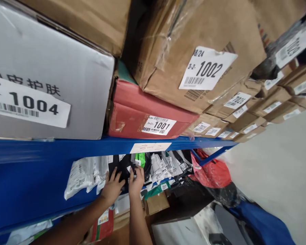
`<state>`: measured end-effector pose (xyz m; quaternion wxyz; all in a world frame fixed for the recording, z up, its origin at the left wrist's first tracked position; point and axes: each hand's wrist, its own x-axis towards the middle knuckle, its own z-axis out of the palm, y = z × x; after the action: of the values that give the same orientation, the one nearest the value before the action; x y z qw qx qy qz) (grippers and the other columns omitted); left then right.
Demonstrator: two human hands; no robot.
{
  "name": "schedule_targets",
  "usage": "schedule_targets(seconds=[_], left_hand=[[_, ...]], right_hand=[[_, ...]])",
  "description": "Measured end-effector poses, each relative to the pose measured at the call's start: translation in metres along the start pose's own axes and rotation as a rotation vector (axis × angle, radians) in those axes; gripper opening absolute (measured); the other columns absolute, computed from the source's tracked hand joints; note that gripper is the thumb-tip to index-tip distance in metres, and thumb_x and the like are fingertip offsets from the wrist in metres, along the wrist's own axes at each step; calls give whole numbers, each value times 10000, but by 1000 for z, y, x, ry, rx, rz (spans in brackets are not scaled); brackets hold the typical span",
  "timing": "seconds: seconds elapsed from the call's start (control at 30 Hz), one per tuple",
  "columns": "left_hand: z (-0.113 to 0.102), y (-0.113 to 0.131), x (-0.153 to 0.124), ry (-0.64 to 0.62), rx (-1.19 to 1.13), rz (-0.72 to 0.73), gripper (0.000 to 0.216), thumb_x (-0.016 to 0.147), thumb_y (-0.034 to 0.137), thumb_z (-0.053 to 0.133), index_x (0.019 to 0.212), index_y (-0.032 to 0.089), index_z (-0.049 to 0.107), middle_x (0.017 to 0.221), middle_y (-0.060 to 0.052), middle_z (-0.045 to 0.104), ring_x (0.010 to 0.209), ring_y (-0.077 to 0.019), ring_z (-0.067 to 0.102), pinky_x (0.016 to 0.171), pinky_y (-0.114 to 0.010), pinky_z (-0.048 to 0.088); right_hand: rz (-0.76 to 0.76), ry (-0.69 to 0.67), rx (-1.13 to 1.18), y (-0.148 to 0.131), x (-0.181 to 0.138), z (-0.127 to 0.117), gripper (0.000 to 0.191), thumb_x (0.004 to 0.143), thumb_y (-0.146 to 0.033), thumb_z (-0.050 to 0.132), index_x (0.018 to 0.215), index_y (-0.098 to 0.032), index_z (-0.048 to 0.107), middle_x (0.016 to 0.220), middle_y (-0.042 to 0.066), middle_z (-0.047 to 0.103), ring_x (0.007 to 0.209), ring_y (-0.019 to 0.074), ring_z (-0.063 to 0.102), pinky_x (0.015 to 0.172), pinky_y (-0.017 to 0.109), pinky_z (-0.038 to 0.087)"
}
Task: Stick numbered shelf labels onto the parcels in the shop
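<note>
2 hands in view, both on the lower shelf under the blue beam (66,146). Left hand (112,188): open, fingers spread, flat against the black packet (122,165). Right hand (136,182): fingers curled at the same packet's right edge by a small white label; can't tell if it is a real grip. Black packet: 1, standing in the row of bagged items, near-centre of the shelf, long axis roughly upright in frame, upper end toward the beam. Row neighbours: white packets (81,175) to the left, 1 green packet (140,159) just right, then grey/white numbered ones further right; they overlap too much to count. 1 handwritten tag (150,147) on the beam, reads 3-2. On the shelf above the beam, 3 big boxes: white box (48,68) 1004 left, red box (140,115) 1001 middle, brown box (193,51) 1002 stacked on the red one. Small brown cartons run far right. 1 red bag (211,173) right of the row, floor (277,163) beyond.
</note>
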<state>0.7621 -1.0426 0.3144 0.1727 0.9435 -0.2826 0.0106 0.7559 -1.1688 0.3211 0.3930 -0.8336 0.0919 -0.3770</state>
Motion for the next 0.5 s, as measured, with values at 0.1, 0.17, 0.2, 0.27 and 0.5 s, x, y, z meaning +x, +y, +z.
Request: schedule_targets(seconds=[0.1, 0.17, 0.2, 0.27, 0.5], left_hand=[[21, -13, -5, 210, -37, 62, 249, 848, 104, 490, 878, 217, 710, 1273, -113, 610, 1339, -380, 391, 1051, -692, 286], [34, -21, -8, 362, -50, 101, 228, 842, 91, 490, 816, 203, 687, 1214, -105, 631, 1291, -367, 439, 1021, -687, 327], [40, -25, -8, 419, -52, 123, 214, 833, 83, 497, 807, 199, 675, 1200, -103, 629, 1276, -361, 446, 1015, -681, 334], [47, -28, -8, 482, -49, 156, 185, 824, 84, 510, 807, 198, 654, 1193, -103, 618, 1262, -353, 442, 1010, -673, 336], [56, -26, -3, 466, -84, 178, 184, 780, 53, 535, 797, 215, 619, 1158, -61, 618, 1283, -289, 413, 1145, -620, 129]], right_hand=[[-88, -41, 114, 0, -5, 5, 221, 900, -282, 436, 878, -170, 625, 903, 88, 685, 877, 188, 631, 817, 298, 475], [-95, -38, 196, -2, -4, 3, 181, 890, -257, 448, 829, -177, 599, 821, 56, 692, 769, 167, 635, 725, 271, 486], [-96, -25, 229, -4, -2, 0, 167, 885, -253, 459, 812, -178, 589, 803, 48, 694, 736, 160, 634, 694, 261, 487], [-113, 5, 265, -10, 2, -9, 138, 874, -241, 488, 799, -178, 585, 781, 39, 699, 706, 153, 638, 665, 249, 491], [-163, 84, 214, -6, -30, -68, 189, 865, -367, 541, 838, -227, 666, 816, 72, 718, 750, 214, 681, 655, 320, 539]])
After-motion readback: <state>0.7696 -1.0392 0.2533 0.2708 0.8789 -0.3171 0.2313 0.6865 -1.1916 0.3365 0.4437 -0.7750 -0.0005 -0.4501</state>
